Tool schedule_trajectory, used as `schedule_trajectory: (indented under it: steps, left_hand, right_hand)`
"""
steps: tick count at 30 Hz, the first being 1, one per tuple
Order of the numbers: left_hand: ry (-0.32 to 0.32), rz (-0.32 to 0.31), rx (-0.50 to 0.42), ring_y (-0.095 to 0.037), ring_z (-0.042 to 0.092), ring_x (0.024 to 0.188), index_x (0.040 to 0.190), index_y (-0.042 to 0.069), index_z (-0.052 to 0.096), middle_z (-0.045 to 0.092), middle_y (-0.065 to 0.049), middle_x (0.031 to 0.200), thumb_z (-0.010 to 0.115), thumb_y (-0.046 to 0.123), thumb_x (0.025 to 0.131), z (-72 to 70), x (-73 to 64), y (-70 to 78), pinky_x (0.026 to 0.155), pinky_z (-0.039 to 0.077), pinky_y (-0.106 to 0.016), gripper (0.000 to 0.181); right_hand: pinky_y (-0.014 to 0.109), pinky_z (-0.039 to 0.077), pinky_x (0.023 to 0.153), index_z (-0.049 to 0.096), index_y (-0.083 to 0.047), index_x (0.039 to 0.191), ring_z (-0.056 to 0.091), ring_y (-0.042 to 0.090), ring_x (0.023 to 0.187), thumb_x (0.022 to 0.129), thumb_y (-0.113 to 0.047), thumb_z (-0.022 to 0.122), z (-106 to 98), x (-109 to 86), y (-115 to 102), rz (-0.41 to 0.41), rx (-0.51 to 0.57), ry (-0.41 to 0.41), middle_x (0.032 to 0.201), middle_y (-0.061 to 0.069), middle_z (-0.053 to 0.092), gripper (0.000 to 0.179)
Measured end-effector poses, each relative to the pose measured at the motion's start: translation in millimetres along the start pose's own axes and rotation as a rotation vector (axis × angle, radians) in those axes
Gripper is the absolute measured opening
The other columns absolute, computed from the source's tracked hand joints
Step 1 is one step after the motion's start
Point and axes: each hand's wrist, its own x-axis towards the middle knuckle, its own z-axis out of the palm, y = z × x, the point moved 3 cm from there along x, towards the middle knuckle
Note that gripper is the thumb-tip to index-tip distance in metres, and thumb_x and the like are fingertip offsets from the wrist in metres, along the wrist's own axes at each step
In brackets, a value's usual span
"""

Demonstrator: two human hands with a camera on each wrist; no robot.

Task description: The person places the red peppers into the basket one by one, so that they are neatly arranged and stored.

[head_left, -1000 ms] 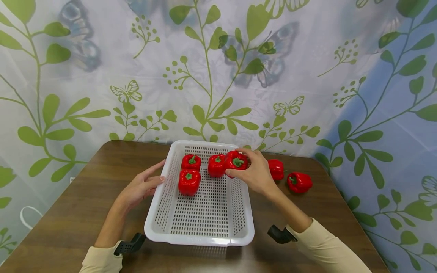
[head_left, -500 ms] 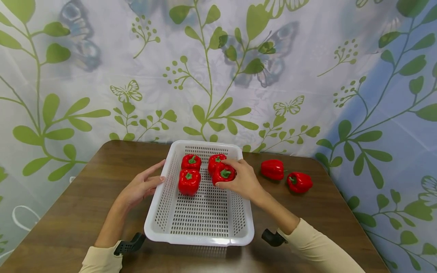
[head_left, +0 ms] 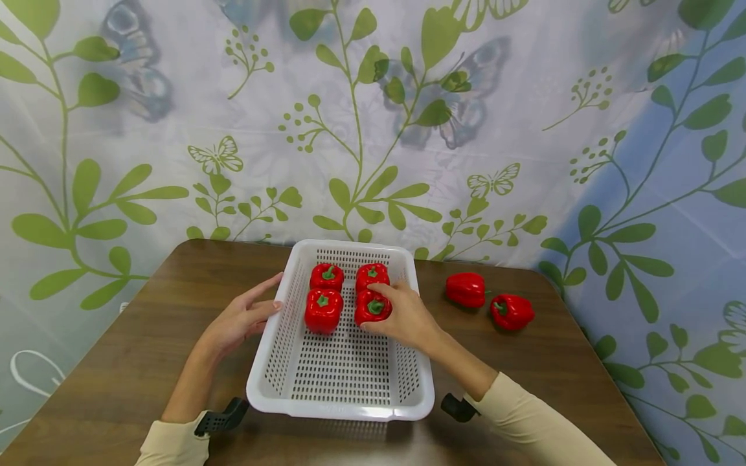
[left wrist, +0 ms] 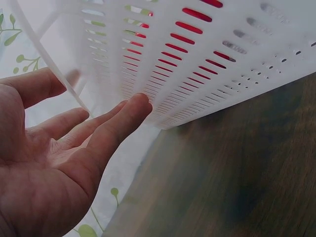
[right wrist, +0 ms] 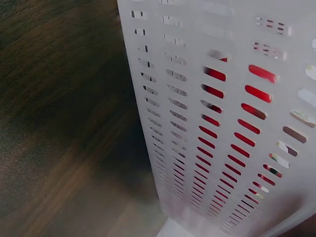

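Observation:
In the head view, a white perforated plastic basket (head_left: 340,406) stands on the wooden table. My right hand (head_left: 410,317) reaches over its right rim and grips a red bell pepper (head_left: 370,309) by its sides, green stem up. This pepper sits just in front of another bell pepper (head_left: 367,275). Two more form a column at the left, the back bell pepper (head_left: 324,279) and the front bell pepper (head_left: 322,317). My left hand (head_left: 241,317) holds the left rim, thumb over it, fingers against the outer wall. The right wrist view hides the right hand behind the basket wall (right wrist: 197,113).
To the right of the basket, two red bell peppers lie on their sides, a nearer-left bell pepper (head_left: 465,289) and a right bell pepper (head_left: 511,312). The brown table (head_left: 146,336) ends at a leaf-patterned curtain (head_left: 373,129) behind.
My right hand has moved left and toward me with the bell pepper, bringing it from over the basket's right rim down in front of the back right pepper. The left hand has stayed put.

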Motion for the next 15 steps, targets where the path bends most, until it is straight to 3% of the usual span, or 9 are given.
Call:
schedule_trajectory:
  steps: [15]
  left_hand:
    - [0.009,-0.016,-0.016,-0.041,0.068,0.116,0.163,0.018,0.02,0.046,-0.033,0.149,0.057,0.023,0.104,-0.1,0.5,-0.3,0.09,0.06,-0.051,0.07]
  right_hand:
    - [0.042,0.061,0.088,0.062,-0.022,0.141,0.063,0.023,0.111,0.076,-0.047,0.086,6.4,-1.3,-0.1,-0.026,-0.129,-0.035,0.133,0.01,0.063,0.074]
